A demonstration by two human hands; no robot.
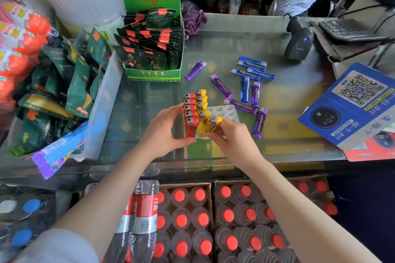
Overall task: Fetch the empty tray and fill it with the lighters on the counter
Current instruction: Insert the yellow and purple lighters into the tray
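Tray (pixel 224 112): white plastic with round sockets, lying on the glass counter (pixel 149 96), centre of view. Long axis runs away from the person; the near end sits between both hands. Left column filled with red lighters (pixel 189 113), next column with yellow lighters (pixel 201 102); all stand upright, metal heads up. Sockets to the right are unfilled.

Left hand (pixel 165 130): comes in from lower left, fingers curled round the tray's near left side, thumb against the red row, gripping it.

Right hand (pixel 229 136): comes in from lower right, fingers pinching a yellow lighter (pixel 211 125) at the near end of the tray. This one is tilted, head up and away from the person; whether its base is seated in a socket cannot be told.

Loose on the counter right of and beyond the tray: purple lighters (pixel 221 86) and blue lighters (pixel 252 68), lying flat, pointing in mixed directions. One purple lighter (pixel 260 122) lies just beside the tray's right edge, head away.
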